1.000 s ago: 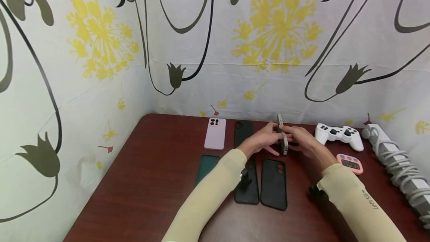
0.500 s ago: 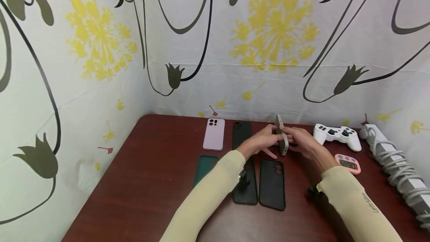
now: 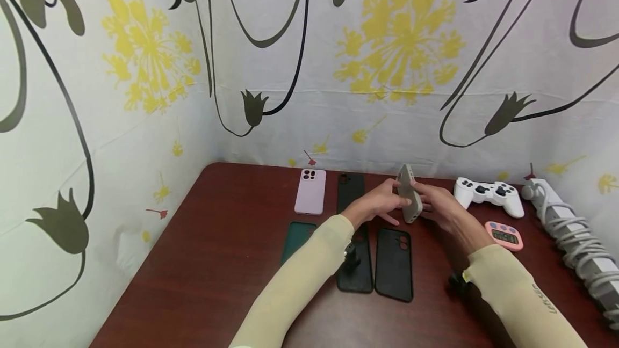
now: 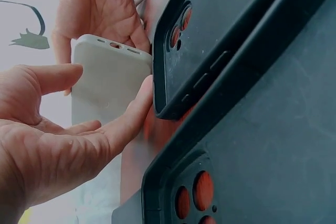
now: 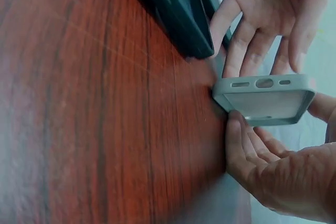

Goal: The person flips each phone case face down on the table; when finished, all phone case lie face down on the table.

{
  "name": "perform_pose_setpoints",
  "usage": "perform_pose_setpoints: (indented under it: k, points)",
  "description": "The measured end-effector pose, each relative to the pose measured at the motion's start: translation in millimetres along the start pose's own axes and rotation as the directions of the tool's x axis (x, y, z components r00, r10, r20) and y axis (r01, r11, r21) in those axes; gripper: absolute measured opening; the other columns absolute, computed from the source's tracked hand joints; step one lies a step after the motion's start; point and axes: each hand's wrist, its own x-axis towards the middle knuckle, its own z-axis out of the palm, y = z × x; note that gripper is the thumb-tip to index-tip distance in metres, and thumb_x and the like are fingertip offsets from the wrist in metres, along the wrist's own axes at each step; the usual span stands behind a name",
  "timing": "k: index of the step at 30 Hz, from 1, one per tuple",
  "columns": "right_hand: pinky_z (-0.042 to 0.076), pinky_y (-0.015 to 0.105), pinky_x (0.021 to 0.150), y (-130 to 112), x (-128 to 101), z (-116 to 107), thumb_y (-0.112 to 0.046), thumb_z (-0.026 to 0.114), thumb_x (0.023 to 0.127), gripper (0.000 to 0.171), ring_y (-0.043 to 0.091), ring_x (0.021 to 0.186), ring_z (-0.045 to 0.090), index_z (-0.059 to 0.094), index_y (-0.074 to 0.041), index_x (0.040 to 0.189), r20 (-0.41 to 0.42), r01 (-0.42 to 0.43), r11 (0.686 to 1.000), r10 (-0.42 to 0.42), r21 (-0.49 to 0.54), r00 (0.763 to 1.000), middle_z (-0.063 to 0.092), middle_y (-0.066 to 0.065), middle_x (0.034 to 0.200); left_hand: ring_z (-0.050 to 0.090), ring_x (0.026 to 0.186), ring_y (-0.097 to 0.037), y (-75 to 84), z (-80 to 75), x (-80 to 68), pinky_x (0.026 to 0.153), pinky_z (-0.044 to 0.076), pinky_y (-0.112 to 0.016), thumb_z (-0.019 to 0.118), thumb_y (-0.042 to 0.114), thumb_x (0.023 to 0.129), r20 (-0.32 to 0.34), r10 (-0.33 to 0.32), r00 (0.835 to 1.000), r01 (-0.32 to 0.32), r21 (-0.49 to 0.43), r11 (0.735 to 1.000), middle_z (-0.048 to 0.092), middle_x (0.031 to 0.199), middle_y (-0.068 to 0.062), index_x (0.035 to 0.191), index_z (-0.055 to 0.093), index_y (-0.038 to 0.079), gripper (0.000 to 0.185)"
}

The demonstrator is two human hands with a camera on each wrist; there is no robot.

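A light grey phone case (image 3: 410,200) stands on end between my hands, tilted, near the back of the table. My left hand (image 3: 379,199) holds it from the left, thumb against its flat back (image 4: 107,85) and fingers near its lower edge. From the other side, my right hand (image 3: 437,205) grips it by the edges. In the right wrist view, its bottom rim with port cutouts (image 5: 264,83) and its hollow inside face that camera. Right beside the left fingers lies a black phone case (image 4: 210,35), with another black case (image 4: 252,150) next to it.
Left of the hands lie a lilac phone-shaped item (image 3: 309,192), a black case (image 3: 350,187) at the back and a teal case (image 3: 296,238), partly behind the left sleeve. To the right are a white game controller (image 3: 488,195), a pink timer (image 3: 504,235) and a cord-wrapped power strip (image 3: 570,235).
The grey case has turned between my hands, so more of its flat back shows in the head view. My right hand has shifted slightly right; the other things lie as before.
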Motion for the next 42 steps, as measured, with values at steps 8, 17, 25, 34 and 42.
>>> perform_pose_setpoints:
  k: [8, 17, 25, 34, 42]
  points:
    - [0.058, 0.018, 0.085, -1, -6, 13, -0.057, 0.047, 0.109, 0.085, -0.008, 0.094, 0.068, 0.021, -0.001, 0.168, -0.072, 0.034, 0.999, -0.033, 0.009, 0.997, 0.043, 0.02, 0.16, 0.056, 0.144, -0.035, -1.5, -5.6, -1.8, 0.093, 0.065, -0.054, 0.068, 0.018, 0.105, 0.0, -0.001, 1.0, 0.001, -0.022, 1.0, 0.052, 0.155, -0.017, 0.163, 0.032, 0.014, 0.068]
    - [0.061, 0.021, 0.081, -2, -10, 21, -0.055, 0.052, 0.108, 0.083, -0.008, 0.09, 0.068, 0.03, 0.001, 0.165, -0.145, 0.038, 0.999, -0.037, 0.008, 0.989, 0.045, 0.02, 0.162, 0.061, 0.136, -0.035, -3.2, -3.9, -6.7, 0.101, 0.061, -0.053, 0.072, 0.013, 0.102, -0.054, -0.002, 0.999, 0.001, -0.029, 1.0, 0.053, 0.151, -0.019, 0.162, 0.034, 0.012, 0.071]
    - [0.061, 0.023, 0.081, -6, -14, 25, -0.048, 0.054, 0.109, 0.082, -0.006, 0.095, 0.068, 0.02, -0.003, 0.169, -0.114, 0.075, 0.982, -0.056, 0.173, 0.992, 0.06, 0.011, 0.149, 0.07, 0.119, -0.033, -5.1, -9.0, -9.4, 0.099, 0.062, -0.053, 0.076, 0.005, 0.098, -0.085, 0.034, 0.996, -0.036, -0.024, 0.999, 0.061, 0.14, -0.019, 0.158, 0.04, 0.012, 0.07]
    - [0.062, 0.026, 0.083, 3, -19, 19, -0.034, 0.058, 0.11, 0.026, 0.0, 0.102, 0.071, 0.059, -0.022, 0.133, -0.008, 0.11, 0.919, -0.116, 0.379, 0.993, 0.075, -0.018, 0.108, 0.067, 0.118, -0.031, -9.6, -12.5, -7.6, 0.096, 0.063, -0.05, 0.08, -0.002, 0.091, -0.118, 0.036, 0.992, -0.04, -0.036, 0.999, 0.048, 0.155, -0.018, 0.161, 0.036, 0.012, 0.084]
    - [0.064, 0.027, 0.082, 7, -18, 17, -0.026, 0.054, 0.112, 0.017, 0.005, 0.1, 0.074, 0.07, -0.026, 0.115, 0.042, 0.104, 0.89, -0.137, 0.444, 0.99, 0.078, -0.01, 0.106, 0.066, 0.126, -0.035, -8.6, -17.9, -11.1, 0.098, 0.062, -0.05, 0.079, -0.001, 0.093, -0.135, 0.028, 0.99, -0.027, 0.005, 1.0, 0.045, 0.16, -0.018, 0.163, 0.033, 0.009, 0.085]
